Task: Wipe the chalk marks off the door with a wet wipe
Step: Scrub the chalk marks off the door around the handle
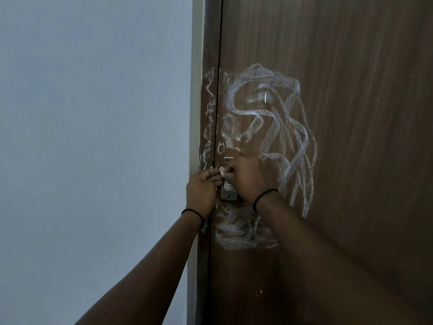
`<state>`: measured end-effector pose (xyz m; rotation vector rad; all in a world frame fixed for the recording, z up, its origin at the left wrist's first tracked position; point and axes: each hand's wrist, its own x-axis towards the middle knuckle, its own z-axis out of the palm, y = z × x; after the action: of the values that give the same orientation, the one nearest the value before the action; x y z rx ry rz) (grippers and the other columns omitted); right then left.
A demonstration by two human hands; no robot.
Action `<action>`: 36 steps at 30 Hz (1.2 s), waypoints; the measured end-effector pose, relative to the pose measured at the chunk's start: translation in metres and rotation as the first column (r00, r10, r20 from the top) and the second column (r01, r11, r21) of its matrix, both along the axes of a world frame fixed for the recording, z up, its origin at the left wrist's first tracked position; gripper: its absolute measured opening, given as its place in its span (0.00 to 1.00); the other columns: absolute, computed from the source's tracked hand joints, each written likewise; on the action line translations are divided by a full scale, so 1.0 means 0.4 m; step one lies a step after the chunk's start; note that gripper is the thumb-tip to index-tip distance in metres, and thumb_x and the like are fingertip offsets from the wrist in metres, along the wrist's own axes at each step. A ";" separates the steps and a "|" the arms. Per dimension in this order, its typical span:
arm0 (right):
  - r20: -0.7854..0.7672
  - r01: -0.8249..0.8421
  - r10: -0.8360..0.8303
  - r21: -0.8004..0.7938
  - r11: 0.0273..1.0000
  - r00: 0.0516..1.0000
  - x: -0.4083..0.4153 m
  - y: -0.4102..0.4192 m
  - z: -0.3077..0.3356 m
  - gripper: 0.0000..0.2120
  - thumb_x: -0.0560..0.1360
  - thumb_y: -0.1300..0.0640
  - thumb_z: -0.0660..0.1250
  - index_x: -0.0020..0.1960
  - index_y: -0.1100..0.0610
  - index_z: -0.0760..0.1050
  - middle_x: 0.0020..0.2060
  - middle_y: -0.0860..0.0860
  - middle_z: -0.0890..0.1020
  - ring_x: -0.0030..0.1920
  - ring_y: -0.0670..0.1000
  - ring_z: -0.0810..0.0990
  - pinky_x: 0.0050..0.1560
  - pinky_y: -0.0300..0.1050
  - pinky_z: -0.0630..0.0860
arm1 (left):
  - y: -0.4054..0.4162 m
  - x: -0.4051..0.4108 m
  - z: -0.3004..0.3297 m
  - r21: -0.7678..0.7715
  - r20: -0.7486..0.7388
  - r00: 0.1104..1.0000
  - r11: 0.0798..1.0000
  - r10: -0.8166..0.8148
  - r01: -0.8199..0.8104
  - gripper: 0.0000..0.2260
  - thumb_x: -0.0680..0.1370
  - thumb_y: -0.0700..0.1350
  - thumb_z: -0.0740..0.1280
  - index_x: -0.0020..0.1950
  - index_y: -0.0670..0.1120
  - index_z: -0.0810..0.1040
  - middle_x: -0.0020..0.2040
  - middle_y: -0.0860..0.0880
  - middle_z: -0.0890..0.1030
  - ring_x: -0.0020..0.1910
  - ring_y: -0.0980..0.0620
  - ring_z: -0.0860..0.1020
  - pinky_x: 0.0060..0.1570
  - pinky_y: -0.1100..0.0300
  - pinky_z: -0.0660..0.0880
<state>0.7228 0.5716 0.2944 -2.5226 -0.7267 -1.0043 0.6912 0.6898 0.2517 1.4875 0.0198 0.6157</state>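
Observation:
A brown wooden door [351, 113] carries broad white chalk scribbles [269, 118] around its lock side, with more chalk [243, 231] below the lock and streaks on the door frame [208, 113]. My left hand [202, 191] and my right hand [249, 177] meet in front of the metal lock plate [228, 192]. Between their fingertips sits a small white thing [221, 171], pinched by both hands; I cannot tell whether it is a wet wipe. Both wrists wear a dark band. The hands hide most of the lock.
A plain pale wall [93, 137] fills the left half of the view, up to the door frame. The door's right part and its lower part bear no chalk.

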 end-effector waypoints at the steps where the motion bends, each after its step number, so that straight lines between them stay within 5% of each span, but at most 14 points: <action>1: 0.004 0.016 -0.016 0.039 0.999 1.000 0.003 -0.011 0.001 0.10 0.75 0.45 0.69 0.40 0.49 0.84 0.33 0.47 0.84 0.33 0.47 0.80 0.33 0.39 0.76 | 0.001 0.000 0.000 -0.010 -0.006 1.000 1.000 -0.002 0.001 0.18 0.78 0.30 0.57 0.62 0.41 0.80 0.51 0.43 0.84 0.53 0.49 0.82 0.50 0.63 0.79; 7: 0.257 0.035 -0.071 0.143 0.989 0.964 -0.001 -0.012 0.013 0.09 0.77 0.51 0.69 0.40 0.53 0.81 0.35 0.50 0.80 0.37 0.51 0.77 0.36 0.44 0.74 | -0.008 0.010 -0.001 -0.023 -0.003 1.000 0.999 0.031 -0.031 0.17 0.78 0.31 0.57 0.62 0.40 0.79 0.51 0.42 0.84 0.52 0.47 0.82 0.56 0.58 0.78; 11: 0.039 -0.104 0.106 -0.038 0.994 0.994 0.013 0.000 0.002 0.08 0.77 0.51 0.69 0.43 0.53 0.85 0.37 0.50 0.84 0.36 0.48 0.79 0.32 0.38 0.70 | 0.000 0.000 -0.005 0.022 0.022 1.000 1.000 0.012 -0.013 0.17 0.77 0.31 0.58 0.57 0.44 0.82 0.50 0.43 0.85 0.52 0.48 0.82 0.56 0.56 0.78; 13: -0.029 -0.098 0.100 0.049 0.994 0.995 0.017 -0.021 -0.005 0.07 0.75 0.49 0.71 0.42 0.51 0.85 0.36 0.47 0.85 0.34 0.44 0.79 0.32 0.36 0.73 | 0.002 -0.002 -0.007 0.019 0.011 1.000 1.000 0.010 -0.010 0.17 0.77 0.31 0.58 0.61 0.42 0.81 0.51 0.44 0.84 0.53 0.48 0.82 0.56 0.57 0.78; 16: 0.068 0.000 -0.009 0.131 0.991 0.998 0.014 -0.048 -0.010 0.09 0.74 0.46 0.71 0.40 0.49 0.84 0.33 0.46 0.84 0.33 0.45 0.80 0.37 0.45 0.80 | 0.000 0.001 -0.006 0.058 0.009 0.999 0.997 0.041 -0.041 0.16 0.78 0.33 0.61 0.63 0.43 0.79 0.53 0.46 0.84 0.54 0.49 0.81 0.58 0.57 0.78; 19: -0.038 -0.020 0.029 0.215 0.976 0.999 0.003 -0.048 -0.003 0.06 0.73 0.48 0.73 0.40 0.49 0.84 0.34 0.46 0.85 0.34 0.44 0.81 0.38 0.43 0.80 | -0.009 0.000 -0.006 0.220 0.112 0.988 0.966 0.110 -0.132 0.14 0.79 0.38 0.64 0.62 0.48 0.81 0.55 0.52 0.84 0.52 0.61 0.80 0.56 0.65 0.76; 21: -0.187 -0.091 0.162 0.341 0.936 0.969 -0.001 -0.039 0.001 0.02 0.72 0.53 0.74 0.41 0.50 0.85 0.35 0.45 0.85 0.35 0.41 0.81 0.37 0.37 0.79 | -0.016 -0.008 -0.004 0.304 0.235 0.960 0.927 0.151 -0.220 0.11 0.79 0.42 0.67 0.59 0.52 0.83 0.50 0.58 0.84 0.47 0.68 0.79 0.48 0.75 0.73; 23: -0.245 -0.175 0.341 0.517 0.838 0.908 -0.010 -0.037 0.007 0.05 0.73 0.60 0.74 0.40 0.52 0.84 0.34 0.45 0.84 0.34 0.39 0.82 0.35 0.31 0.77 | -0.021 -0.010 0.001 0.335 0.301 0.944 0.912 0.136 -0.238 0.10 0.78 0.45 0.68 0.59 0.51 0.83 0.50 0.57 0.84 0.48 0.67 0.80 0.48 0.73 0.74; 28: -0.230 -0.220 0.569 0.760 0.612 0.789 -0.034 -0.036 0.024 0.06 0.79 0.65 0.66 0.48 0.59 0.81 0.38 0.57 0.84 0.34 0.48 0.80 0.38 0.44 0.80 | -0.021 -0.008 0.036 0.224 0.339 0.923 0.937 0.184 -0.269 0.09 0.76 0.42 0.71 0.54 0.51 0.85 0.47 0.56 0.86 0.45 0.67 0.81 0.44 0.75 0.74; 31: -0.157 -0.177 0.419 0.737 0.652 0.894 -0.038 -0.024 0.019 0.05 0.79 0.65 0.63 0.51 0.59 0.76 0.39 0.53 0.83 0.33 0.44 0.78 0.29 0.28 0.72 | -0.033 -0.013 0.048 0.164 0.353 0.918 0.955 0.179 -0.249 0.08 0.74 0.39 0.73 0.51 0.50 0.86 0.43 0.57 0.86 0.43 0.64 0.82 0.45 0.71 0.77; 36: -0.116 -0.115 0.315 0.770 0.627 0.942 -0.041 -0.005 0.012 0.06 0.77 0.67 0.63 0.49 0.59 0.76 0.37 0.50 0.80 0.34 0.43 0.76 0.26 0.26 0.69 | -0.071 -0.018 0.042 0.127 0.330 0.939 0.981 0.095 -0.144 0.08 0.75 0.39 0.72 0.48 0.51 0.85 0.44 0.52 0.86 0.44 0.56 0.84 0.46 0.61 0.80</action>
<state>0.7065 0.5696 0.2990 -1.7127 -0.3927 -0.6859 0.6841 0.6615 0.2685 1.5203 -0.1954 0.9732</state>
